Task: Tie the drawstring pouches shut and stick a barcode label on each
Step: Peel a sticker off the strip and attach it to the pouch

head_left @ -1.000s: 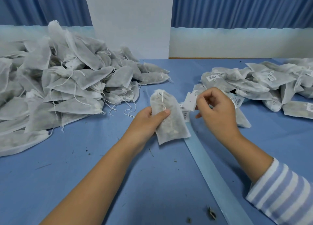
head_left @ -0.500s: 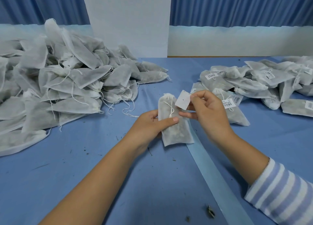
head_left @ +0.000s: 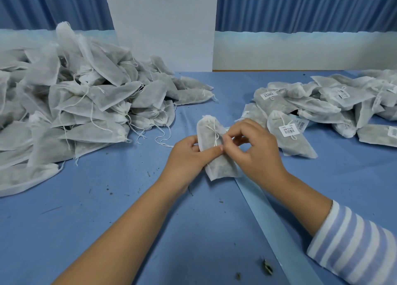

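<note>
A white drawstring pouch [head_left: 209, 134] with dark filling stands tilted over the blue table [head_left: 107, 209], its top cinched and its string hanging down the front. My left hand [head_left: 189, 153] grips the pouch from the left, thumb across its front. My right hand [head_left: 255, 149] has its fingers curled at the pouch's right edge, pinching there; the barcode label it carried is hidden under the fingers.
A big heap of unlabelled pouches [head_left: 75, 104] fills the left of the table. A pile of labelled pouches [head_left: 322, 104] lies at the right, the nearest one [head_left: 290, 134] just behind my right hand. A pale blue strip [head_left: 270, 216] runs along the table. Dry crumbs are scattered about.
My right hand brought the white label from the labelled pile over to the pouch and lowered onto its front. The label is now out of sight. My left hand kept hold of the pouch.
</note>
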### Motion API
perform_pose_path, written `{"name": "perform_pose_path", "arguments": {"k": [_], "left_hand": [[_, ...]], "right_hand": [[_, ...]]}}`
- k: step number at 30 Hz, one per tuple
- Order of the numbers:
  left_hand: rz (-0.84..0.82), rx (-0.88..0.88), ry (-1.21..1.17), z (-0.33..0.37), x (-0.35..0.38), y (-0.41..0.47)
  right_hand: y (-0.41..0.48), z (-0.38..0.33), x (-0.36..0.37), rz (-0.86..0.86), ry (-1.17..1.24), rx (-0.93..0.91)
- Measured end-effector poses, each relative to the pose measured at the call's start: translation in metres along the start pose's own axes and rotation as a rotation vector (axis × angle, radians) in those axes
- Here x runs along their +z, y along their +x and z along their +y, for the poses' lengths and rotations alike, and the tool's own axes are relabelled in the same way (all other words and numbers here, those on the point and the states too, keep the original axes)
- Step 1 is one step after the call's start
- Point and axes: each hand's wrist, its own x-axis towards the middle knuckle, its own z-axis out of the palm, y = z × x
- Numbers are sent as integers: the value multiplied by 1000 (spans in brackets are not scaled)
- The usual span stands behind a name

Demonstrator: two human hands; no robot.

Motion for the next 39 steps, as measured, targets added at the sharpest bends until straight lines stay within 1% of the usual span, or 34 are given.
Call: {"name": "perform_pose_path", "arguments": {"k": [3, 7, 11, 14, 17, 20, 24, 26, 29, 35, 39], "left_hand": [[-12, 10, 12, 0, -1, 0], [-28, 13, 47, 0, -2, 0], [-23, 45, 119, 0, -3, 0], [-20, 72, 133, 2, -4, 0], [-59, 41, 54, 5, -5, -1], [-114, -22, -89, 9, -5, 0], [-16, -97, -189, 14, -5, 2], [-3, -117, -211, 15, -5, 2], [20, -115, -237, 15, -5, 2], [18, -104, -280, 16, -7, 1], [-8, -101, -319, 18, -7, 0]], "right_hand": [[-1, 1, 0, -28, 36, -21], [-1, 4, 1, -79, 17, -75], [-1, 3, 1, -134, 43, -23], [-1, 2, -3, -190, 41, -22], [0, 1, -6, -223, 42, -26], [1, 1, -8, -207, 105, 8], [3, 2, -8, -115, 206, 114], [4, 5, -8, -99, 128, 81], [1, 12, -4, -157, -31, -52], [0, 13, -2, -155, -56, -113], [2, 10, -4, -176, -29, -104]]}}
